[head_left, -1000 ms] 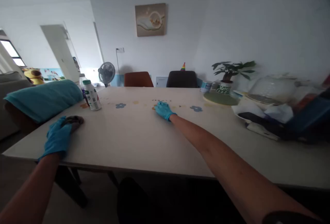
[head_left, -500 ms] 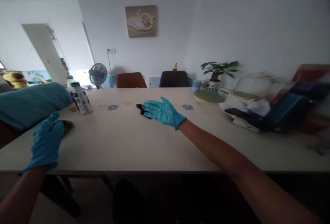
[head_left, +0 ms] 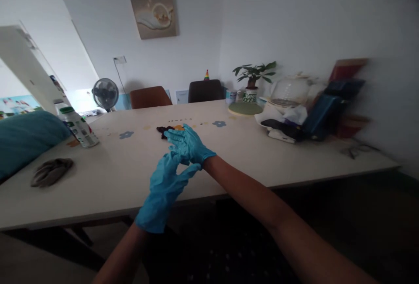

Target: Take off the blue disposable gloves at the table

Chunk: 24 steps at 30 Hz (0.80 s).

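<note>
Both of my hands wear blue disposable gloves. My right hand (head_left: 189,145) is open, its fingers stretched out beside a small dark crumpled cloth-like thing (head_left: 161,131) on the table. The hand partly hides that thing. Close in front of it is my left hand (head_left: 168,177), open, with thumb and fingers apart. Its fingertips overlap the right hand in view; whether they press on it I cannot tell. A grey-brown crumpled cloth (head_left: 52,172) lies by itself at the table's left side.
The white table (head_left: 108,188) carries printed flowers. A green-capped bottle (head_left: 80,129) stands at left near a teal cushion-like form (head_left: 26,142). Toward the right are a potted plant (head_left: 251,79), a mug (head_left: 231,96), a round green mat (head_left: 245,108), a glass pot (head_left: 291,90) and dark-blue boxes (head_left: 322,116).
My left hand has left the grey-brown cloth and moved right, up to my right hand. The right hand has drawn slightly off the dark thing. The camera has turned right.
</note>
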Available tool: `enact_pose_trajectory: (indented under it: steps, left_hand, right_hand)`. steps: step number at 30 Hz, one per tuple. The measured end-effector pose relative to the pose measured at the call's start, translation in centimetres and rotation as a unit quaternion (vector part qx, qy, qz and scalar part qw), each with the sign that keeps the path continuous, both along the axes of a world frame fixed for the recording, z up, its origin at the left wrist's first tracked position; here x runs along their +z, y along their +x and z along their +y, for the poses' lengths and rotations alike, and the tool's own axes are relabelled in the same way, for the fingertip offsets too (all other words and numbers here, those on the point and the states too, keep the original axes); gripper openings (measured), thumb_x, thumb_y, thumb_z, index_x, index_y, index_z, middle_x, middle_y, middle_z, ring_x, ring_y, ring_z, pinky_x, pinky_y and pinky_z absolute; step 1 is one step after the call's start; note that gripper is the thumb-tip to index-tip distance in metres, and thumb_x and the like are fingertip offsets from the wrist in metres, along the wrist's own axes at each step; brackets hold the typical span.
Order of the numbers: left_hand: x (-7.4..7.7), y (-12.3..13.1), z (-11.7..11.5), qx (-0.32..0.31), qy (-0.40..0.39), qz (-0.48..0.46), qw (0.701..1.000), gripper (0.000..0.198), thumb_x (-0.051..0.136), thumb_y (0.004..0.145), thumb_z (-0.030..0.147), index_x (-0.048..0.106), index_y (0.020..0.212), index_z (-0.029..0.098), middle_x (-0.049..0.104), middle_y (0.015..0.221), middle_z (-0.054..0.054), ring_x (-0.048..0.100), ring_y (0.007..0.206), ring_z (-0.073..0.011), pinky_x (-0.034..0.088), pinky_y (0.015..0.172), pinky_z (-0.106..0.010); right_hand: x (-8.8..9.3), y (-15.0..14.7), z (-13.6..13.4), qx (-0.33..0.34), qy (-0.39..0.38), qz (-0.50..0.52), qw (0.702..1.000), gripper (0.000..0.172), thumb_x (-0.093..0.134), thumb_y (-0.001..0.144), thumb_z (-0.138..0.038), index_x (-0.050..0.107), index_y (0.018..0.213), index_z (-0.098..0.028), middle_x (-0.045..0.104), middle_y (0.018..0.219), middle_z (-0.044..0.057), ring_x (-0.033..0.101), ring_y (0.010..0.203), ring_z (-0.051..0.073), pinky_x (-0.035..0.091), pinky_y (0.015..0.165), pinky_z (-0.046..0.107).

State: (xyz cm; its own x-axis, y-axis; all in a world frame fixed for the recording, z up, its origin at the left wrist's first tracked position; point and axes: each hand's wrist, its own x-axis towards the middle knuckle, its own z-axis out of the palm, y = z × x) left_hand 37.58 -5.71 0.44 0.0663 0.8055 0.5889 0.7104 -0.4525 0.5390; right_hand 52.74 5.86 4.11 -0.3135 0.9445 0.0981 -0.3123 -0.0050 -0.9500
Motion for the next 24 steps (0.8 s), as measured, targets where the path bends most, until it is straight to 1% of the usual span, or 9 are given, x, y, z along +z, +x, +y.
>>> enact_pose_trajectory:
  steps: [3, 6, 8, 11, 14, 16, 18, 22, 24]
  left_hand:
    - [0.1, 1.6, -0.4, 0.023, -0.016, 0.035, 0.999, 0.026, 0.102, 0.099, 0.045, 0.084, 0.11, 0.03, 0.084, 0.114, -0.011, 0.084, 0.11, -0.0386, 0.073, 0.098, -0.054]
    - [-0.1, 1.8, -0.3, 0.026, -0.001, 0.059, 0.998, 0.019, 0.093, 0.106, 0.045, 0.084, 0.112, 0.029, 0.084, 0.117, -0.014, 0.084, 0.112, -0.0413, 0.072, 0.105, -0.058]
    - [-0.4, 1.8, -0.2, 0.031, 0.005, 0.068, 0.997, 0.014, 0.084, 0.111, 0.042, 0.082, 0.107, 0.029, 0.082, 0.11, -0.014, 0.081, 0.106, -0.0404, 0.071, 0.103, -0.058]
    - [-1.2, 2.1, 0.0, 0.042, 0.014, 0.08, 0.996, 0.018, 0.073, 0.115, 0.034, 0.077, 0.098, 0.028, 0.078, 0.1, -0.014, 0.076, 0.096, -0.0381, 0.068, 0.096, -0.055]
    - [-1.7, 2.7, -0.2, 0.032, 0.023, 0.073, 0.997, 0.017, 0.073, 0.115, 0.03, 0.076, 0.099, 0.028, 0.08, 0.105, -0.015, 0.078, 0.097, -0.0372, 0.068, 0.096, -0.055]
    - [-1.8, 3.0, -0.3, 0.016, 0.023, 0.06, 0.998, 0.011, 0.075, 0.117, 0.031, 0.079, 0.107, 0.029, 0.083, 0.113, -0.014, 0.081, 0.104, -0.0376, 0.07, 0.102, -0.056]
    - [-1.7, 3.1, -0.4, 0.005, 0.018, 0.059, 0.998, 0.01, 0.075, 0.118, 0.03, 0.081, 0.11, 0.029, 0.084, 0.115, -0.014, 0.083, 0.108, -0.0375, 0.07, 0.106, -0.056]
    - [-1.5, 3.3, 0.2, 0.01, -0.013, 0.093, 0.996, 0.017, 0.069, 0.116, 0.022, 0.078, 0.102, 0.028, 0.083, 0.109, -0.014, 0.078, 0.098, -0.0354, 0.066, 0.1, -0.054]
    - [-1.4, 3.5, 0.8, 0.023, -0.016, 0.101, 0.995, 0.02, 0.067, 0.117, 0.024, 0.075, 0.099, 0.028, 0.08, 0.106, -0.015, 0.075, 0.097, -0.0359, 0.063, 0.099, -0.055]
  right_hand:
    - [-1.3, 0.0, 0.9, -0.009, -0.023, 0.03, 0.999, 0.061, 0.068, 0.111, -0.091, 0.084, 0.124, -0.033, 0.088, 0.162, 0.018, 0.07, 0.171, 0.048, 0.06, 0.14, 0.07]
    - [-2.2, 0.0, 1.7, -0.032, -0.039, 0.045, 0.998, 0.057, 0.073, 0.107, -0.088, 0.085, 0.124, -0.036, 0.089, 0.16, 0.017, 0.07, 0.173, 0.048, 0.057, 0.143, 0.074]
    - [-2.7, 0.1, 2.1, -0.045, -0.054, 0.038, 0.997, 0.058, 0.073, 0.104, -0.089, 0.085, 0.123, -0.036, 0.088, 0.162, 0.018, 0.07, 0.174, 0.048, 0.057, 0.143, 0.075]
    - [-3.1, 0.0, 2.7, -0.072, -0.057, 0.03, 0.995, 0.061, 0.072, 0.102, -0.09, 0.088, 0.13, -0.038, 0.09, 0.162, 0.016, 0.069, 0.175, 0.048, 0.054, 0.145, 0.076]
    - [-3.5, 0.1, 2.9, -0.095, -0.045, 0.03, 0.994, 0.064, 0.074, 0.101, -0.089, 0.09, 0.139, -0.04, 0.093, 0.153, 0.015, 0.071, 0.173, 0.049, 0.053, 0.145, 0.078]
    - [-3.6, 0.2, 3.0, -0.111, -0.032, 0.028, 0.993, 0.065, 0.073, 0.102, -0.089, 0.09, 0.141, -0.04, 0.093, 0.15, 0.015, 0.071, 0.173, 0.048, 0.053, 0.145, 0.079]
    - [-3.6, 0.6, 3.1, -0.124, -0.021, 0.022, 0.992, 0.065, 0.067, 0.105, -0.088, 0.088, 0.142, -0.039, 0.093, 0.152, 0.016, 0.07, 0.173, 0.047, 0.052, 0.146, 0.077]
    - [-3.5, 1.4, 3.3, -0.135, -0.007, 0.002, 0.991, 0.067, 0.058, 0.107, -0.087, 0.085, 0.137, -0.033, 0.089, 0.16, 0.02, 0.071, 0.173, 0.045, 0.056, 0.143, 0.074]
    - [-3.6, 1.6, 3.4, -0.136, 0.005, -0.01, 0.991, 0.064, 0.059, 0.106, -0.087, 0.083, 0.131, -0.034, 0.089, 0.161, 0.021, 0.073, 0.17, 0.045, 0.061, 0.138, 0.072]
